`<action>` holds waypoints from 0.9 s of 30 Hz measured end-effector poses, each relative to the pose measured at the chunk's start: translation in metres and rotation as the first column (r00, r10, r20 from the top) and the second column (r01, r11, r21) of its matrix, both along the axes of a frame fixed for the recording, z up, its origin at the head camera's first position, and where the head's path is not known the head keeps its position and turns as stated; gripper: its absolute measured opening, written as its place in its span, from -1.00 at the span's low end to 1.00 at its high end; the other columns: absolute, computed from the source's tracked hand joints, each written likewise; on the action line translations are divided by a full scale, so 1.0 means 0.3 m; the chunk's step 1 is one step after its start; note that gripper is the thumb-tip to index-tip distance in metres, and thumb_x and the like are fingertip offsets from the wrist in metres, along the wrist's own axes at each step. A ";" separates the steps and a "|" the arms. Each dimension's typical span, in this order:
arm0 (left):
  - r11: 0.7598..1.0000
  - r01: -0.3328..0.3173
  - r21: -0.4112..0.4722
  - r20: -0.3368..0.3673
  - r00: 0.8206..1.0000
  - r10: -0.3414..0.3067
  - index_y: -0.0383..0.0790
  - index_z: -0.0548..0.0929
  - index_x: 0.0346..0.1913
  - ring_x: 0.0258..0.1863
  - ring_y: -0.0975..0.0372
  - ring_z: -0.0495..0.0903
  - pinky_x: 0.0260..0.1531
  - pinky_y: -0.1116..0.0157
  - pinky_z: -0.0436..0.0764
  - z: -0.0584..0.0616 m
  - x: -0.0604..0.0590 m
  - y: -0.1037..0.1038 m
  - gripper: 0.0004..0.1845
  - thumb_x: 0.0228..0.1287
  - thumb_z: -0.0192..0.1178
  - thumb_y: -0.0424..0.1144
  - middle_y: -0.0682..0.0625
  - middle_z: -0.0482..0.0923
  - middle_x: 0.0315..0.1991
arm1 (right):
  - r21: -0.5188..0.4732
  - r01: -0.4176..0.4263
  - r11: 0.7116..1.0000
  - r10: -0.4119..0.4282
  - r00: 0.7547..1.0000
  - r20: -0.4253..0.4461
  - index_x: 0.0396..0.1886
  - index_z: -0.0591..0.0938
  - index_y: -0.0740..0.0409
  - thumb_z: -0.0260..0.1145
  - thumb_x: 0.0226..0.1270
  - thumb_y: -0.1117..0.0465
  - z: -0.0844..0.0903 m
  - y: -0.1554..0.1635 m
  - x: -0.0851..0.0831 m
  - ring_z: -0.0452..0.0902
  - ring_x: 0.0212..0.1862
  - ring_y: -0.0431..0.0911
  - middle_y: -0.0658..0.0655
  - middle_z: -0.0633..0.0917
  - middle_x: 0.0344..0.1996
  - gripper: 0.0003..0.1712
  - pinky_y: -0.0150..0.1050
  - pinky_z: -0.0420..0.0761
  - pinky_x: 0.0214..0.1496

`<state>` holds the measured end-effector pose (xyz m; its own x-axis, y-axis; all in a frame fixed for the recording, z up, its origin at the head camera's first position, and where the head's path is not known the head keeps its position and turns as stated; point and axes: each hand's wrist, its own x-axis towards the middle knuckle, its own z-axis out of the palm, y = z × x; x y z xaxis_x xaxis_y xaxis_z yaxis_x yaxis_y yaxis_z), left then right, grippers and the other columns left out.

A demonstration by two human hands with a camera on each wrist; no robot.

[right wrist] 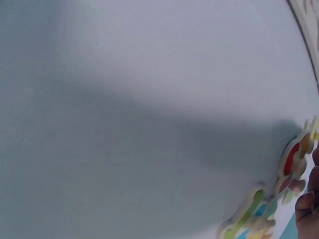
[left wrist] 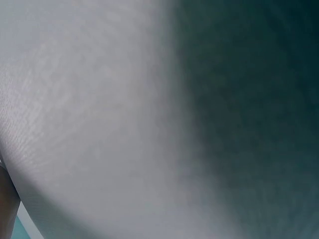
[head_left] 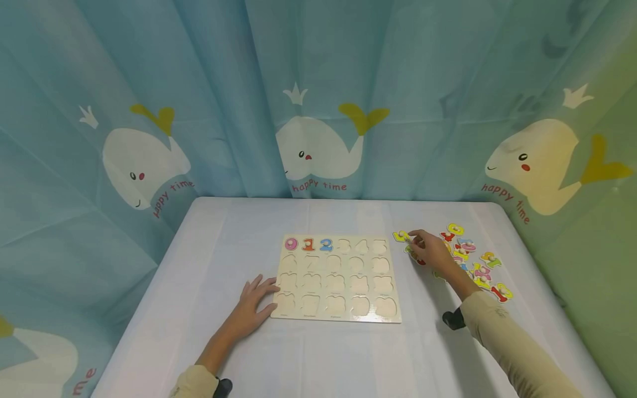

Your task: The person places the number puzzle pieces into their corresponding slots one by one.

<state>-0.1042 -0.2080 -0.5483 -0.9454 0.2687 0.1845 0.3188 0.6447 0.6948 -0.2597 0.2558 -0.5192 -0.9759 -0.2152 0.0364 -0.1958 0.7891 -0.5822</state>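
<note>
In the head view, a pale wooden number board (head_left: 343, 320) lies on the table, with a pink 0 (head_left: 291, 244), an orange-red 1 (head_left: 308, 244) and a blue 2 (head_left: 325, 244) seated in its top row. Beside the board's left edge lies my left hand (head_left: 251, 307), fingers spread and fingertips touching the rim. My right hand (head_left: 430, 251) is beyond the right edge, thumb and fingertips pinching the right end of a yellow number 5 piece (head_left: 400, 236). Below those fingers, a red piece (head_left: 421, 262) is partly covered. In the right wrist view, the fingers (right wrist: 306, 204) show only at the edge.
Several loose number pieces with small knobs lie in a heap under and right of my right forearm, among them a red-and-yellow piece (head_left: 501, 292) and an orange-and-green one (head_left: 490, 260). A white cloth (head_left: 239, 221) covers the table; a blue whale-print curtain (head_left: 224, 110) hangs behind it.
</note>
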 end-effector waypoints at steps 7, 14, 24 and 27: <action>1.000 0.004 -0.001 0.008 1.000 -0.004 -0.16 0.56 0.03 0.35 -0.19 0.06 0.28 -0.22 -0.20 -0.009 0.000 -0.002 -0.67 0.18 0.26 -0.27 -0.14 0.39 0.25 | -0.026 0.004 1.000 -0.003 1.000 0.022 0.08 0.49 0.33 0.27 0.27 0.32 -0.034 0.023 0.007 0.55 -0.23 0.06 0.24 0.62 -0.24 -0.61 -0.09 0.58 -0.25; 1.000 -0.013 -0.005 0.024 1.000 0.013 -0.13 0.57 0.04 0.36 -0.18 0.05 0.28 -0.21 -0.20 -0.009 0.006 0.005 -0.67 0.19 0.26 -0.27 -0.12 0.39 0.25 | -0.041 0.042 0.998 -0.040 0.998 0.051 0.12 0.48 0.29 0.27 0.29 0.28 -0.040 0.019 0.014 0.49 -0.23 0.03 0.22 0.59 -0.22 -0.59 -0.13 0.58 -0.22; 1.000 -0.015 -0.002 0.005 1.000 0.015 -0.15 0.57 0.02 0.35 -0.19 0.07 0.28 -0.21 -0.19 -0.005 0.004 0.005 -0.67 0.17 0.27 -0.28 -0.12 0.40 0.25 | -0.105 0.097 0.990 -0.093 0.995 0.042 0.14 0.48 0.25 0.27 0.30 0.23 -0.033 0.008 -0.001 0.46 -0.28 -0.01 0.16 0.53 -0.24 -0.57 -0.35 0.53 -0.43; 1.000 -0.015 -0.005 0.001 1.000 0.015 -0.15 0.57 0.03 0.35 -0.19 0.08 0.28 -0.21 -0.18 -0.004 0.003 0.007 -0.67 0.17 0.27 -0.28 -0.12 0.40 0.25 | -0.107 0.101 0.989 -0.098 0.995 0.036 0.14 0.48 0.24 0.27 0.30 0.22 -0.025 -0.001 -0.006 0.44 -0.28 0.00 0.17 0.52 -0.24 -0.57 -0.34 0.52 -0.43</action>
<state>-0.1034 -0.2059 -0.5497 -0.9496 0.2551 0.1823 0.3082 0.6530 0.6918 -0.2614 0.2556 -0.5265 -0.9932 -0.1136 0.0244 -0.1006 0.7357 -0.6698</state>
